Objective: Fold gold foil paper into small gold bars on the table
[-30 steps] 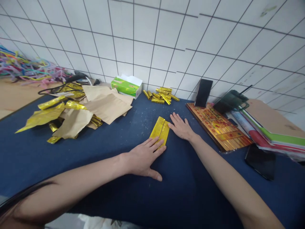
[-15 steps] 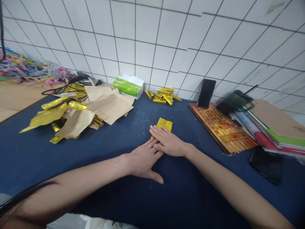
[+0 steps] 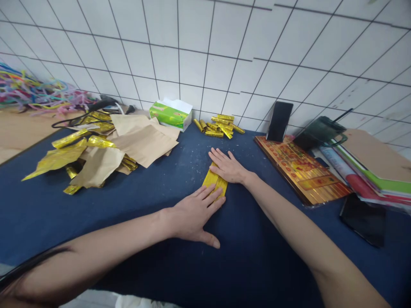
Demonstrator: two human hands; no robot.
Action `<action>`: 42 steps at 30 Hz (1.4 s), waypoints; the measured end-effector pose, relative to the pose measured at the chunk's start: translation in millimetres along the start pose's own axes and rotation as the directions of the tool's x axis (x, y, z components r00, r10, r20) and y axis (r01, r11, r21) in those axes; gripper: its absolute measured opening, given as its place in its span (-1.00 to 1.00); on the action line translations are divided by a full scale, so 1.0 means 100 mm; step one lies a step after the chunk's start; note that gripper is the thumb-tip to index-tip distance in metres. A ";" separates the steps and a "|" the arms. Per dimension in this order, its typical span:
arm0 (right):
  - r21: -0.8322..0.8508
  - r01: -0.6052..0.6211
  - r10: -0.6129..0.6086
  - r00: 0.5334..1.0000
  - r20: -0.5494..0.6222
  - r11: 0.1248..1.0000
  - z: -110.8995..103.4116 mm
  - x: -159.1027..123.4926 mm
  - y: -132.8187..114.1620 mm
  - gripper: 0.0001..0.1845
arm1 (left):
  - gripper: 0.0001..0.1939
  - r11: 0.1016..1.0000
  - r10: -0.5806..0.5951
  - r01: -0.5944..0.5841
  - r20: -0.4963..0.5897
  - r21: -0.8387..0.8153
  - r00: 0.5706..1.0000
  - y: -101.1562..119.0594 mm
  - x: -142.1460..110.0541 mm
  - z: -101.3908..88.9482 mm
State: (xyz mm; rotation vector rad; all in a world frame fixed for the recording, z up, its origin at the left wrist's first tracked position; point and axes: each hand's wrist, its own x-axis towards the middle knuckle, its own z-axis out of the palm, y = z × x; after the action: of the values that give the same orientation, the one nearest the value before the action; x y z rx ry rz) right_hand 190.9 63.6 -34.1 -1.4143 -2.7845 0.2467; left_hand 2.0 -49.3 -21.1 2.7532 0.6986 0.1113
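**Item 1, at hand:** a folded gold foil strip (image 3: 215, 182), lying lengthwise on the table in front of me, between my two hands.

**Item 2:** my left hand (image 3: 192, 218), flat, fingers spread, fingertips on the strip's near end.

**Item 3:** my right hand (image 3: 226, 167), flat, its palm edge on the strip's far end. Neither hand pinches or clamps; the two lie apart, pressing from above.

**Surroundings:** a navy cloth table cover (image 3: 263, 252) under everything. Ahead, a small heap of rolled gold foil pieces (image 3: 218, 127), beside a green tissue box (image 3: 168, 115). To my left, kraft paper sheets (image 3: 144, 145) lying over crumpled gold foil sheets (image 3: 58, 158), with coloured pipe cleaners (image 3: 41, 92) beyond. To my right, a red-and-gold printed board (image 3: 298, 171), an upright smartphone (image 3: 279, 122) at its far edge, a stack of folders (image 3: 375, 171), and a second smartphone (image 3: 362, 220) lying flat. Behind all of it, a white tiled wall (image 3: 224, 51).
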 end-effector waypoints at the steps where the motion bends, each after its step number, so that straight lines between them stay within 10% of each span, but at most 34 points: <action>1: -0.002 -0.002 0.002 1.000 -0.007 1.000 0.01 0.01 0.01 -0.33 | 0.02 1.000 -0.002 0.002 0.002 0.005 1.000 0.00 0.00 0.00; 18: -0.010 0.000 0.000 1.000 -0.026 1.000 -0.01 -0.01 -0.04 -0.30 | 0.00 1.000 -0.002 0.002 0.035 -0.018 0.999 0.12 -0.20 0.02; 26: -0.011 -0.007 0.007 0.999 -0.046 1.000 0.01 -0.01 -0.04 -0.32 | -0.21 0.987 -0.102 0.093 -0.061 -0.133 0.993 -0.17 0.02 -0.40; 33: -0.052 0.012 -0.014 0.999 -0.030 0.999 -0.01 -0.02 -0.03 -0.33 | -0.14 0.979 0.193 -0.196 -0.061 -0.048 0.979 -0.47 0.31 -0.23; 42: -0.052 0.008 -0.009 1.000 -0.024 0.999 -0.03 -0.02 -0.06 -0.34 | 0.04 0.983 0.185 -0.186 0.071 0.003 0.980 -0.43 0.29 -0.14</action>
State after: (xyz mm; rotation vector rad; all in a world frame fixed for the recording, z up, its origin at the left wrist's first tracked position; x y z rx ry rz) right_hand 187.7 59.4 -30.2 -1.4061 -2.7965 0.1565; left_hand 6.2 4.1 -21.2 2.8113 0.4241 0.0495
